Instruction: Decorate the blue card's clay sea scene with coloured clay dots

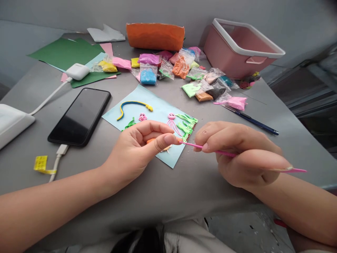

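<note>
My left hand (139, 146) pinches a small piece of orange clay (152, 140) between thumb and fingers, just above the light blue card (155, 105). My right hand (237, 151) grips a thin pink modelling stick (192, 144), whose tip touches the orange piece at my left thumb. The card carries clay figures: a blue and yellow curved strip (131, 104), a pink jellyfish (171, 117), a small pink creature (142, 117) and green seaweed (187, 123).
A black phone (80, 116) on a charging cable lies left of the card, with a white earbud case (77, 71) behind it. Several clay bags (181, 66), green paper (65, 52), an orange pouch (155, 35), a pink basket (237, 45) and a dark pen (252, 121) lie around.
</note>
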A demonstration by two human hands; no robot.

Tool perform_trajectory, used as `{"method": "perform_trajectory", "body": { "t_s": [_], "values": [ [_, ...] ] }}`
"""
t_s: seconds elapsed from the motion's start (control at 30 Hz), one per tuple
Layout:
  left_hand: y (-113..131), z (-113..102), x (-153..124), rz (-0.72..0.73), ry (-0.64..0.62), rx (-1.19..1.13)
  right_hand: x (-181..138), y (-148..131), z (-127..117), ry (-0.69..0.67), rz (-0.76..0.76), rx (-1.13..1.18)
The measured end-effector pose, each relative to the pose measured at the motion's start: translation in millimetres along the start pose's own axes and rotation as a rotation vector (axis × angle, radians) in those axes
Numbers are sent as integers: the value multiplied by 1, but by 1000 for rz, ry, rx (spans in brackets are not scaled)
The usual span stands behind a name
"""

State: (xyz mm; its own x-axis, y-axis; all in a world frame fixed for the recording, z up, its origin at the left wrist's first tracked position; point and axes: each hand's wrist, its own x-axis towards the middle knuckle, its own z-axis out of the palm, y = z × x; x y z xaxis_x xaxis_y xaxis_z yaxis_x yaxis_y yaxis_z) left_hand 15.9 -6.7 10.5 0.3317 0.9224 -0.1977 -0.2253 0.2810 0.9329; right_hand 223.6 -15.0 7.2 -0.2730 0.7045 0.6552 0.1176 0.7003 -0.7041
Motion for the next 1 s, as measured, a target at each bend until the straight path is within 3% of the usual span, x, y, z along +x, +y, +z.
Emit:
{"method": "perform_trajectory", "body": {
  "t_s": [0.37,0.53,0.63,0.87,1.0],
  "values": [
    [-2,-1,-1,56,-9,23,0,3,3,35,-44,-2],
    [-2,-2,-2,35,-4,41,0,2,0,49,45,77],
    [-2,-2,-2,104,8,56,4,9,-5,44,46,103],
    [0,-8,1,339,74,336,15,38,-19,-187,101,-50],
    [-2,-12,3,422,44,469,19,45,-19,-262,130,-21]
  ]
}}
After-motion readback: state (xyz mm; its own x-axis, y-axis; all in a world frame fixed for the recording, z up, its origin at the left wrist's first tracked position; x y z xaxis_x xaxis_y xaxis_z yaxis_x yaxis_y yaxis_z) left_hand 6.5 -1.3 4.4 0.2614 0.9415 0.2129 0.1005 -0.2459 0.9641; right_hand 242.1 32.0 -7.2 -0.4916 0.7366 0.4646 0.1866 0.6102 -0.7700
